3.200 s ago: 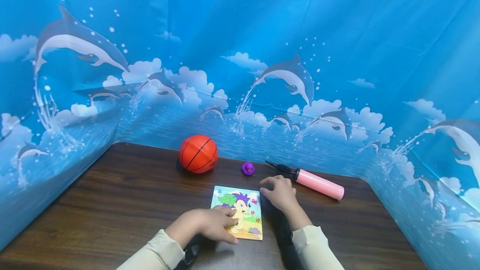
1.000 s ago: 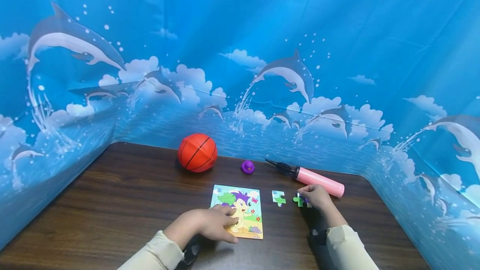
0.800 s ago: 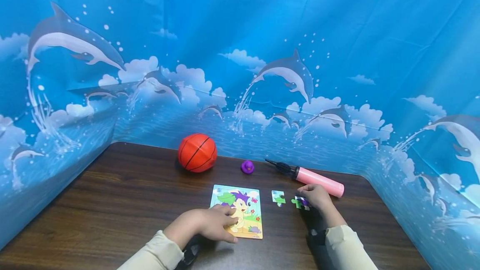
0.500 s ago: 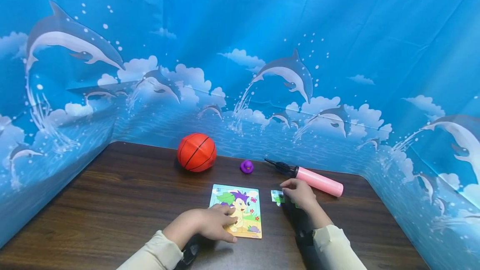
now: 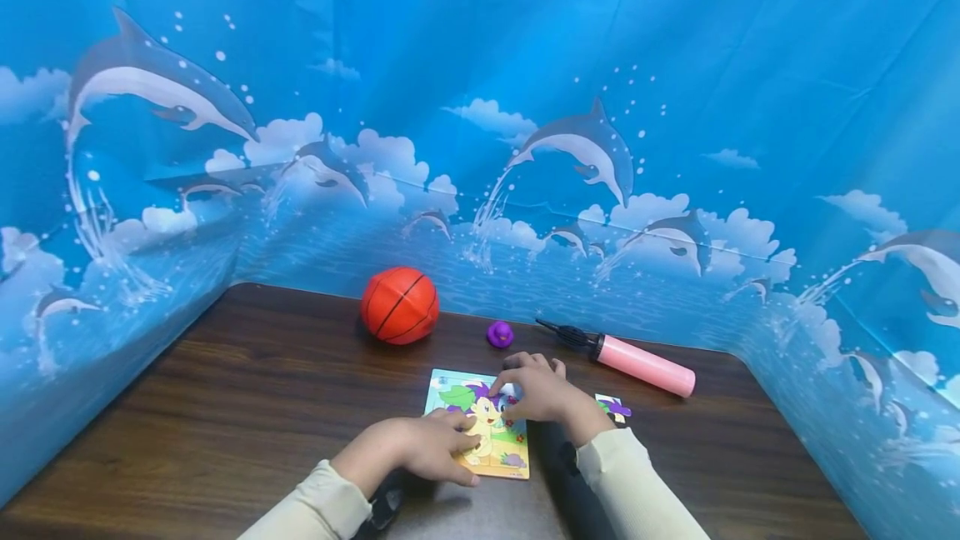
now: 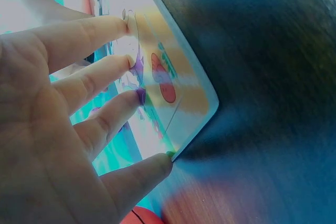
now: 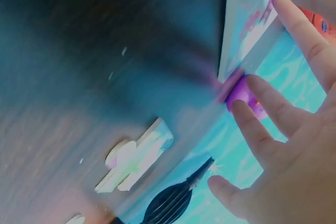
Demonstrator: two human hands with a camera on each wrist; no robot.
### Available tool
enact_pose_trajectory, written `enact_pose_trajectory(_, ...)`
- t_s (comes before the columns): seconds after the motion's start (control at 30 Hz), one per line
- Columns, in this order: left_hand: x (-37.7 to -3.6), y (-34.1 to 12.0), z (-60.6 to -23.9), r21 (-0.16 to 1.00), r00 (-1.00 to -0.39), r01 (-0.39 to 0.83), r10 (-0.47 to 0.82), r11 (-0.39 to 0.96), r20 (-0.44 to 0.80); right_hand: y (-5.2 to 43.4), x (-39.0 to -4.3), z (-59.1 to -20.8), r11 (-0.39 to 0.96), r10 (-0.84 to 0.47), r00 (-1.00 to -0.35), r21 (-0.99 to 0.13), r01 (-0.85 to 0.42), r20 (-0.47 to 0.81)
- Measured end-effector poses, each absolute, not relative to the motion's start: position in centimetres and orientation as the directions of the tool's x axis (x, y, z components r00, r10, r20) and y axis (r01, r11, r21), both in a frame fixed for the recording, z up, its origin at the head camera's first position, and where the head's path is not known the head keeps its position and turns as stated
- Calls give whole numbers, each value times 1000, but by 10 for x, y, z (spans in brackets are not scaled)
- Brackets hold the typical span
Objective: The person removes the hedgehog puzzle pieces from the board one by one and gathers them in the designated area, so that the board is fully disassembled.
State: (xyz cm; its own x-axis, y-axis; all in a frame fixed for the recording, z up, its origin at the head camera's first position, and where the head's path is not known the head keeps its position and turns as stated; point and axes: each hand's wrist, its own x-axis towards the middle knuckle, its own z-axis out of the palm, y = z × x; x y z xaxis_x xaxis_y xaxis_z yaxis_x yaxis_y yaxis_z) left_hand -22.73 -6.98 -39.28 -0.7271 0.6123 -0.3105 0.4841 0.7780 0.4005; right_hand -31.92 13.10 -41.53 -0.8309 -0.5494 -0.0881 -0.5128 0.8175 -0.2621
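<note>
Because the bare right hand (image 5: 542,390) has shifted left from the loose pieces, it now lies over the upper-right part of the flat, square jigsaw puzzle with a printed hedgehog (image 5: 495,458), just below the centre of the head frame. Judged effect: work has returned to the puzzle itself, leaving the pieces untouched.

Right hand: fingers spread and partly bent, the index fingertip at the picture surface; no item is seen in its hold, and contact cannot be confirmed. Left hand (image 5: 420,450): fingers extended and spread, resting on the lower-left part of the puzzle, gripping nothing. This position is unchanged and appears to steady the puzzle.

Loose items: one purple-and-white cardboard jigsaw piece (image 5: 613,408) lies right of the puzzle, near the pink cylindrical pump with black nozzle (image 5: 647,367). One green-and-white jigsaw piece (image 7: 139,158) lies on the dark brown wooden desk (image 7: 63,77), lower left in the right wrist frame.
</note>
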Motion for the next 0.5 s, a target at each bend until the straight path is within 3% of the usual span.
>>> enact_pose_trajectory(0.5,-229,-69,-394,395,-730,472,600,788,-326,129,-326,-414,812,-537,-829,-364,-457,-158)
